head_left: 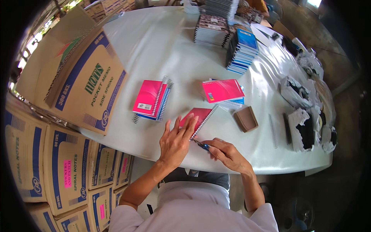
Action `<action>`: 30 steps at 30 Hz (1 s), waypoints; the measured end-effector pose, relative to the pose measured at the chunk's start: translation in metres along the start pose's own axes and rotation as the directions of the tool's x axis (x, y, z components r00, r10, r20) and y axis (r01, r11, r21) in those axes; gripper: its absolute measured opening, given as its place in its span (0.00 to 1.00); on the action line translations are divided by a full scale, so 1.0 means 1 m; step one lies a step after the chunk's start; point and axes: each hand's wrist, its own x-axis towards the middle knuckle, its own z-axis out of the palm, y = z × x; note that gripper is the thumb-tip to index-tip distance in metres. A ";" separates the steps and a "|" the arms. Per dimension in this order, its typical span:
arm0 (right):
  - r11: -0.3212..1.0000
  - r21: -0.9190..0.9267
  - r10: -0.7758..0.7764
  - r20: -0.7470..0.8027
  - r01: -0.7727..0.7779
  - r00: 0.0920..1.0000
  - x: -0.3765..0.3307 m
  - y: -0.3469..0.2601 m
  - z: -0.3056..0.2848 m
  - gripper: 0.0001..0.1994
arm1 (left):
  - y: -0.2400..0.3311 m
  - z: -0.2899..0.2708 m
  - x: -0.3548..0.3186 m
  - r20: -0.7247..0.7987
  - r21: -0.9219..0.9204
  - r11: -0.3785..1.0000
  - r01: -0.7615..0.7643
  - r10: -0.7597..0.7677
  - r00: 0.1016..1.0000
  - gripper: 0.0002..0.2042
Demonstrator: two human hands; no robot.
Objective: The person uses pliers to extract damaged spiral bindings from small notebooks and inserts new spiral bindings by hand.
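Observation:
A red spiral notebook [200, 115] lies slantwise near the front edge of the table, its wire coil along the right side. My left hand [175, 144] rests flat over its cover with the fingers stretched out. In my right hand [227, 154] is a pair of small pliers [202, 145] with dark blue handles. Their tip meets the lower end of the coil; whether the jaws grip the wire is too small to tell. To the left sits a stack of red and blue spiral notebooks [148, 96]. Farther right is another small pile of notebooks [223, 91], a pink one on top.
A brown open box [245, 119] stands right of the notebook. Beyond it lie a loose wire coil [273, 131] and torn white packages [303, 129]. Tall notebook stacks [242, 50] rise at the back. Large cartons [91, 83] crowd the left side. Part of another person [258, 5] shows at the far edge.

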 end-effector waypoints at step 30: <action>0.543 -0.839 -0.348 -0.246 -0.019 0.905 0.197 0.031 -0.127 0.18 | -0.166 -0.019 0.069 0.114 -0.219 0.870 0.443 -0.428 0.897 0.29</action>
